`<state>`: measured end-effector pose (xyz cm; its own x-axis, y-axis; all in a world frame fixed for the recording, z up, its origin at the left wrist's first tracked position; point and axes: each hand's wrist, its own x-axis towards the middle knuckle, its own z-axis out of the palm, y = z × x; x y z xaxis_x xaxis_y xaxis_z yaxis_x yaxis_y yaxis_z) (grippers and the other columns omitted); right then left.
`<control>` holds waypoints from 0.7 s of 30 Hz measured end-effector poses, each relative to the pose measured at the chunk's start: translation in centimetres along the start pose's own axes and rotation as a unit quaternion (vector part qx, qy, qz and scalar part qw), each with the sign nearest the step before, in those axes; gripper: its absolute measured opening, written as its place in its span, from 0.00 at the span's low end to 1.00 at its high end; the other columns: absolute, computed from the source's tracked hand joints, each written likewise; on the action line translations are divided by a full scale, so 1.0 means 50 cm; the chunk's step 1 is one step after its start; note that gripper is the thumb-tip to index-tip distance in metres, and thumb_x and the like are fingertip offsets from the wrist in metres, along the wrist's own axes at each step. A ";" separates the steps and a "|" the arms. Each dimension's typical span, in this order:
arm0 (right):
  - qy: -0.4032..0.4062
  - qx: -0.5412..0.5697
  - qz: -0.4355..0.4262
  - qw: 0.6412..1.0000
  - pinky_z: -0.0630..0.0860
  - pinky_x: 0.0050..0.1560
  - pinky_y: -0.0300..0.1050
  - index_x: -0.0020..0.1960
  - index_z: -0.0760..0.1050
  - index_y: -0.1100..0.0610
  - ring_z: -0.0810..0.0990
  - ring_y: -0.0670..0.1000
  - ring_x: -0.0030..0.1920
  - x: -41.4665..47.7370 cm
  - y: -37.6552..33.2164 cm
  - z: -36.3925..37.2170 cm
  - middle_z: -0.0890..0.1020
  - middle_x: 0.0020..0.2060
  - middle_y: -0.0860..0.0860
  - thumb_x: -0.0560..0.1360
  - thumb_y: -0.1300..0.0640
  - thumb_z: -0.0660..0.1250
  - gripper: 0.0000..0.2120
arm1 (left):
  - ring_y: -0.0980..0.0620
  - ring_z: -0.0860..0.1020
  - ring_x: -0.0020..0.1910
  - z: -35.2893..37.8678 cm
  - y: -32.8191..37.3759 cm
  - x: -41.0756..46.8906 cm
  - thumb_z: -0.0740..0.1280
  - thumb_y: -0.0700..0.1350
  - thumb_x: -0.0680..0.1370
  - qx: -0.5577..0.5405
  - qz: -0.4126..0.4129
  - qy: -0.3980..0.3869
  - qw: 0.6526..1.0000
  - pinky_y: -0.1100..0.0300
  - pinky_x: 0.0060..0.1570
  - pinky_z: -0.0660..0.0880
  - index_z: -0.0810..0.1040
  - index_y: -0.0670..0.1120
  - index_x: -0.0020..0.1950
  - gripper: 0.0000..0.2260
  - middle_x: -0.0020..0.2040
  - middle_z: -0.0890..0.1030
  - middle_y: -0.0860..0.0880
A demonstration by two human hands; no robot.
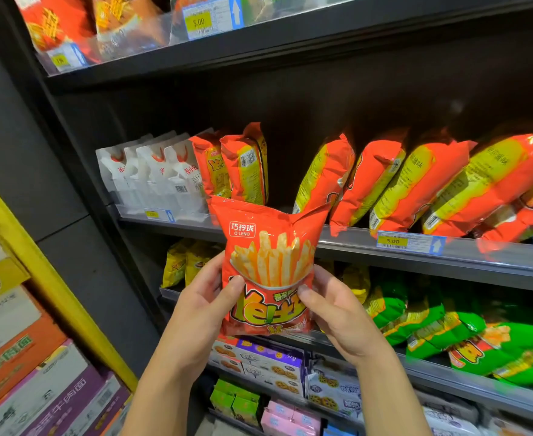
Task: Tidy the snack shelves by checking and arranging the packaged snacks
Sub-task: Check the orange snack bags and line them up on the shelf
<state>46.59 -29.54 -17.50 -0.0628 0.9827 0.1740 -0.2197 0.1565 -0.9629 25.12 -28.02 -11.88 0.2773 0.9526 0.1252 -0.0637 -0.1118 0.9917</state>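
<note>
Both hands [208, 297] [337, 313] grip red fries bag [270, 262] before shelf [353, 243]

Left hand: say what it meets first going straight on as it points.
Gripping the fries bag, the left hand likely meets the upright orange packs, or the shelf's front rail first; depth is unclear.

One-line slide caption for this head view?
Left hand and right hand hold a red fries snack bag upright before matching red bags on the middle shelf.

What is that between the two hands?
A red snack bag with fries pictured on it. The left hand and right hand hold it by its sides, as the head view shows.
</note>
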 end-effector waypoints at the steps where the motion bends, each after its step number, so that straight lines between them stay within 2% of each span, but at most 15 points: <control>1: -0.002 0.000 0.001 1.000 0.76 0.69 0.58 0.73 0.73 0.54 0.80 0.56 0.69 -0.002 0.000 0.001 0.83 0.66 0.54 0.77 0.51 0.71 0.25 | 0.47 0.85 0.61 -0.001 0.000 -0.001 0.68 0.46 0.79 -0.003 0.001 0.001 1.000 0.54 0.48 0.85 0.76 0.55 0.73 0.22 0.63 0.86 0.50; 4: -0.003 -0.004 0.009 1.000 0.76 0.70 0.60 0.73 0.73 0.54 0.81 0.56 0.68 -0.004 -0.002 0.003 0.83 0.66 0.54 0.79 0.53 0.69 0.23 | 0.48 0.85 0.60 -0.001 0.001 -0.005 0.68 0.46 0.79 -0.008 0.001 0.002 1.000 0.55 0.48 0.85 0.76 0.55 0.73 0.22 0.63 0.86 0.50; 8: 0.003 0.020 0.029 0.999 0.78 0.67 0.60 0.72 0.72 0.54 0.83 0.57 0.65 -0.008 -0.008 0.010 0.85 0.64 0.54 0.77 0.49 0.71 0.25 | 0.46 0.87 0.57 0.001 -0.002 -0.008 0.69 0.49 0.77 -0.009 -0.011 0.025 1.000 0.53 0.48 0.86 0.78 0.53 0.70 0.20 0.60 0.87 0.49; 11: 0.023 0.060 0.071 0.995 0.80 0.65 0.61 0.70 0.73 0.59 0.86 0.59 0.61 -0.010 -0.018 0.023 0.87 0.59 0.57 0.76 0.44 0.74 0.29 | 0.41 0.88 0.53 0.006 -0.008 -0.005 0.70 0.52 0.76 -0.026 -0.056 0.056 0.997 0.46 0.51 0.85 0.79 0.49 0.67 0.20 0.57 0.88 0.44; 13: 0.037 0.066 0.096 0.993 0.80 0.64 0.62 0.68 0.75 0.61 0.87 0.60 0.58 -0.009 -0.026 0.033 0.87 0.57 0.58 0.76 0.41 0.74 0.30 | 0.39 0.88 0.52 0.007 -0.011 -0.001 0.70 0.54 0.76 -0.048 -0.093 0.077 0.992 0.45 0.52 0.84 0.79 0.45 0.66 0.21 0.56 0.88 0.40; 17: 0.049 0.063 0.125 0.989 0.83 0.60 0.59 0.64 0.80 0.60 0.88 0.60 0.54 -0.010 -0.043 0.048 0.89 0.52 0.59 0.76 0.40 0.69 0.26 | 0.38 0.88 0.52 0.006 -0.011 -0.001 0.69 0.56 0.80 -0.063 -0.134 0.091 0.985 0.42 0.56 0.82 0.78 0.41 0.66 0.23 0.53 0.88 0.39; 21: 0.042 0.055 0.135 0.988 0.86 0.54 0.52 0.64 0.81 0.59 0.89 0.58 0.52 -0.008 -0.047 0.053 0.89 0.51 0.57 0.79 0.40 0.67 0.25 | 0.39 0.88 0.50 0.006 -0.005 -0.005 0.68 0.56 0.81 -0.055 -0.143 0.094 0.984 0.44 0.53 0.83 0.78 0.41 0.65 0.21 0.52 0.88 0.40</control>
<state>44.56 -30.56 -14.75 -0.0532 0.9928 -0.1078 -0.3115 -0.1190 -0.9428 25.37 -28.32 -12.13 0.1176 0.9774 -0.1755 -0.1150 0.1889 0.9752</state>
